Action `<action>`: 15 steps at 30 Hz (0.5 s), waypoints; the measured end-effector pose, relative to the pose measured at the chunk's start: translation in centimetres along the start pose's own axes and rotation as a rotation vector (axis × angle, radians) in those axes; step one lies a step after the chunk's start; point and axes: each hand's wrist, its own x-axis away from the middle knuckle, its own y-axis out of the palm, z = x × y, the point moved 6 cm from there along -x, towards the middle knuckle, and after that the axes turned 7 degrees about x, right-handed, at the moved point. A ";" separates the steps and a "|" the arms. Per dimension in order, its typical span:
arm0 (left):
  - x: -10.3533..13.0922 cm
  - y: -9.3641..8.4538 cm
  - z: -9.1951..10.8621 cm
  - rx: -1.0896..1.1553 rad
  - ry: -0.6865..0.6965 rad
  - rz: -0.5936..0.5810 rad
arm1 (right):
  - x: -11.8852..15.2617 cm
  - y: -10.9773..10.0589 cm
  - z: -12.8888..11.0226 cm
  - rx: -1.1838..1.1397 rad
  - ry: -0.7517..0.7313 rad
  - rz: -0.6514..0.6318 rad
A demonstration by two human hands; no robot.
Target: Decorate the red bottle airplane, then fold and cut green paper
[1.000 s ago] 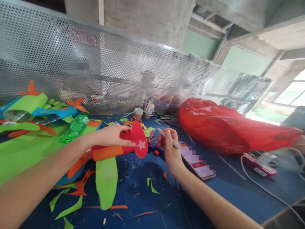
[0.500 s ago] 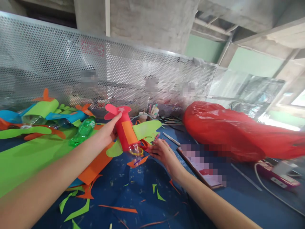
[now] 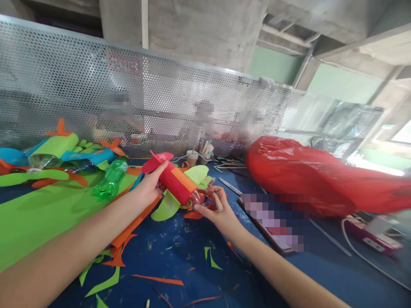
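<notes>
A toy airplane [image 3: 176, 182] made from a clear plastic bottle wrapped in red paper is tilted over the table, its neck end down to the right. It has an orange panel, a red tail with a pale star and light green wings [image 3: 165, 206]. My left hand [image 3: 153, 183] is closed around the tail end from the left. The thumb and fingers of my right hand [image 3: 221, 208] close about the clear neck [image 3: 196, 197]. Orange paper [image 3: 192, 215] shows just below the neck; what lies behind my right fingers is partly hidden.
Green paper sheets [image 3: 41, 218], a green bottle [image 3: 112, 177] and other paper planes [image 3: 54, 149] lie left. Paper scraps [image 3: 159, 279] dot the blue table. On the right are a phone or tablet [image 3: 269, 226], a red plastic bag [image 3: 305, 175] and a power strip [image 3: 369, 239]. Pens [image 3: 205, 149] stand behind.
The airplane has turned so that its neck points more to the right. My right hand has come onto the neck, where before it was just right of it.
</notes>
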 end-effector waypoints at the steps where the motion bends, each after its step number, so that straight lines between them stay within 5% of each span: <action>1: 0.0 0.1 0.0 -0.009 -0.004 -0.022 | -0.1 -0.1 0.0 0.015 0.006 0.010; 10: 0.4 1.2 1.7 -0.098 -0.062 -0.270 | -0.7 -2.5 -0.6 -0.084 0.093 0.218; 15: 0.1 0.1 2.6 -0.163 -0.166 -0.377 | -1.5 -3.8 -0.3 -0.131 0.082 0.305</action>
